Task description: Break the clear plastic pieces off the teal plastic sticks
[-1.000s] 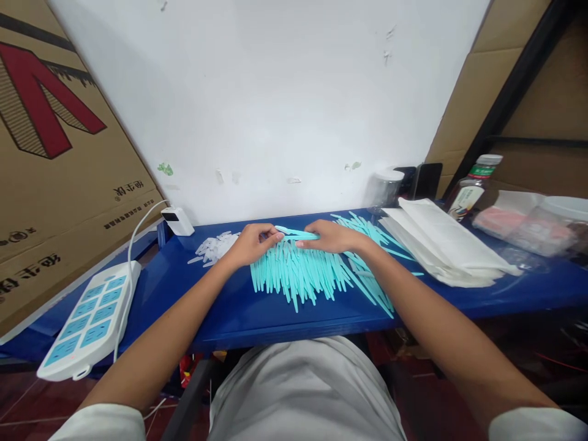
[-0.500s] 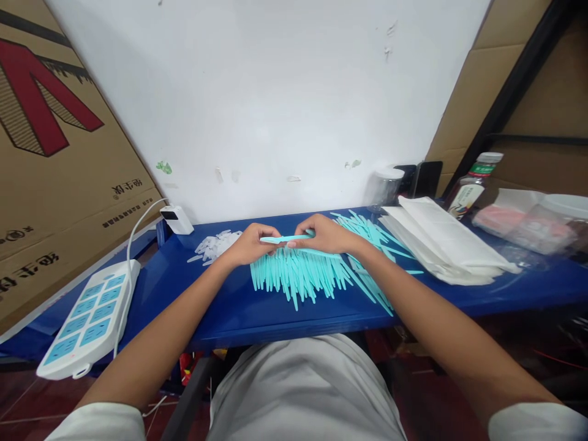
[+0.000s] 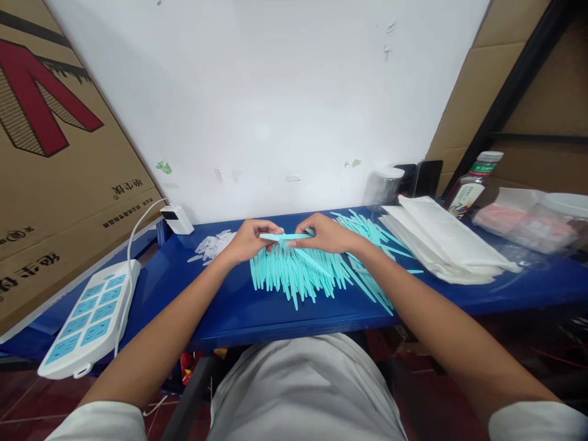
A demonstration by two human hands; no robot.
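Note:
My left hand [image 3: 250, 239] is closed by the left part of a slim turquoise plastic stick [image 3: 287, 236], thumb and fingers together. At the stick's other end, my right hand [image 3: 321, 234] pinches it between thumb and fingers. Both hands hover over a dense row of similar turquoise sticks [image 3: 285, 275] lying side by side on the blue table [image 3: 220, 312]. One slanting turquoise stick [image 3: 313, 262], slightly blurred, lies or falls just under my right fingers. Left of my left hand is a pile of small translucent white plastic pieces [image 3: 212, 245].
More turquoise sticks [image 3: 367, 229] lie loosely behind my right forearm. White bags [image 3: 450, 242] are stacked to the right, near a clear jar [image 3: 386, 187], a bottle [image 3: 473, 184] and a plastic tub [image 3: 542, 226]. A power strip [image 3: 89, 318] and a small white device [image 3: 177, 220] stand left.
My left hand has shifted slightly left and its fingers have changed position on the stick. A slanting stick now shows below my right hand, angled down to the right.

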